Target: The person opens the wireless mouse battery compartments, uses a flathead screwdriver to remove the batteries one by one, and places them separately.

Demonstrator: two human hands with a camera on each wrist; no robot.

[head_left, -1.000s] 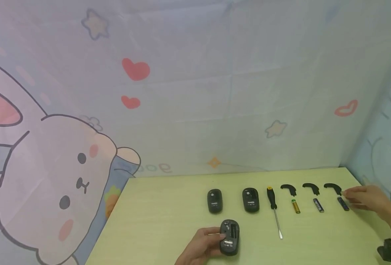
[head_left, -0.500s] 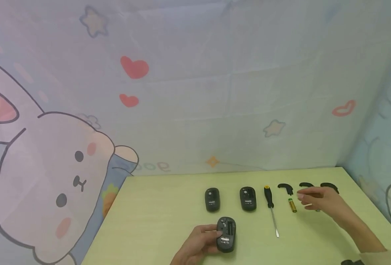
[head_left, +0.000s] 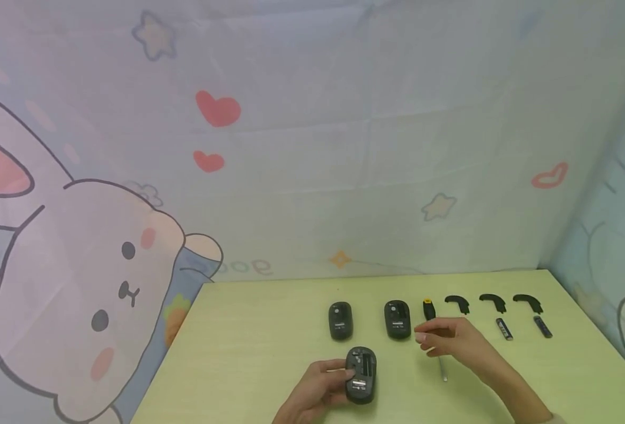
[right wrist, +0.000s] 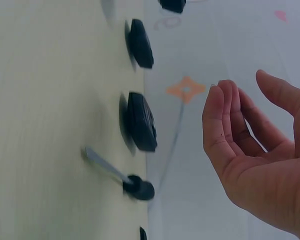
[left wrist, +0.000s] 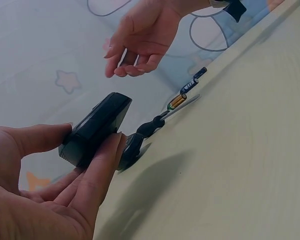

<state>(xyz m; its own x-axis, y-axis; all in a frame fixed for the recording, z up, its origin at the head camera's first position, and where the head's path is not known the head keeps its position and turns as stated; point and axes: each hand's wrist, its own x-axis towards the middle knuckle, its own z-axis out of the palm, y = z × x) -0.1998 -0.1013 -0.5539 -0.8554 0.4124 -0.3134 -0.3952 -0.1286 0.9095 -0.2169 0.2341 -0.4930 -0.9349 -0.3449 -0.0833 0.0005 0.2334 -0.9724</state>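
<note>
My left hand [head_left: 317, 391] grips a black computer mouse [head_left: 361, 377] between thumb and fingers, its underside turned up and an open battery slot showing. The left wrist view has this mouse [left wrist: 92, 130] raised off the table, its shadow below. My right hand [head_left: 455, 347] hovers to its right, over the screwdriver [head_left: 429, 309], whose middle it hides from the head camera. Nothing shows between its loosely bent fingers in the right wrist view, where thumb and fingertips stand apart. A gold battery [left wrist: 176, 101] lies beyond the screwdriver, hidden behind the right hand in the head view.
Two more black mice, one left [head_left: 340, 321] and one right [head_left: 397, 320], lie bottom up behind the held one. Three curved black covers [head_left: 493, 302] form a row at the back right. In front of them lie a silver-and-dark battery [head_left: 505, 329] and a dark blue battery [head_left: 542, 327].
My right hand has swept left from beside the dark blue battery, past the other batteries, to above the screwdriver. The left hand keeps its hold on the mouse in nearly the same spot.
</note>
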